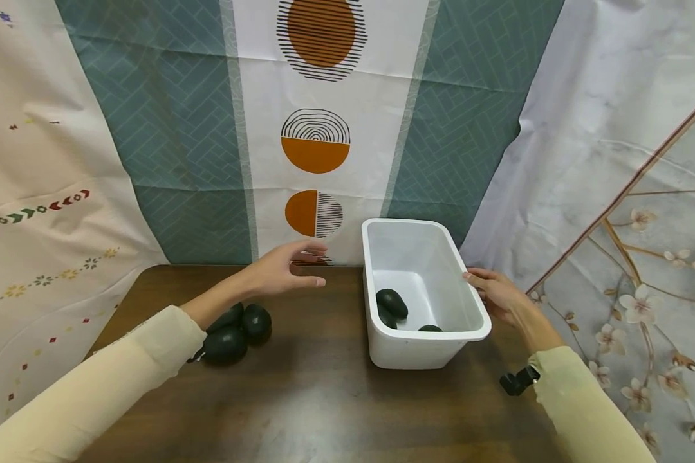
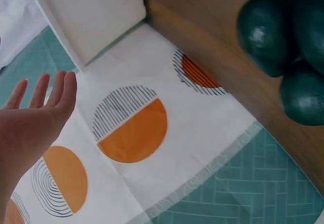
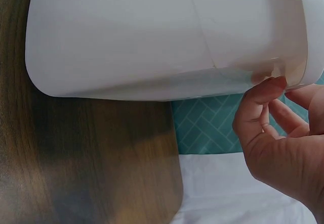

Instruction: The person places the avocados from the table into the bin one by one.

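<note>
Patterned cloth [image 1: 191, 116] backs a brown bench [image 1: 301, 399]. Right grip [image 1: 496, 298] pinches the right rim of the white bin [image 1: 405, 354], dark green objects [image 1: 392, 303] inside. Left grip [image 1: 284, 267], thumb and fingers apart, hovers between the bin and a green cluster [image 1: 226, 347] at left.

White tub [image 1: 408, 352] on brown surface [image 1: 324, 411]. Inside: dark green fruits [image 1: 392, 303], two together at left, one part hidden behind near rim. Right hand [image 1: 498, 296] holds tub's right rim. Left hand [image 1: 280, 267] in air, thumb and fingers apart. Fruit pile [image 1: 224, 346] by left sleeve [image 1: 110, 373]. Cloth [image 1: 179, 128] with orange circles behind.
</note>
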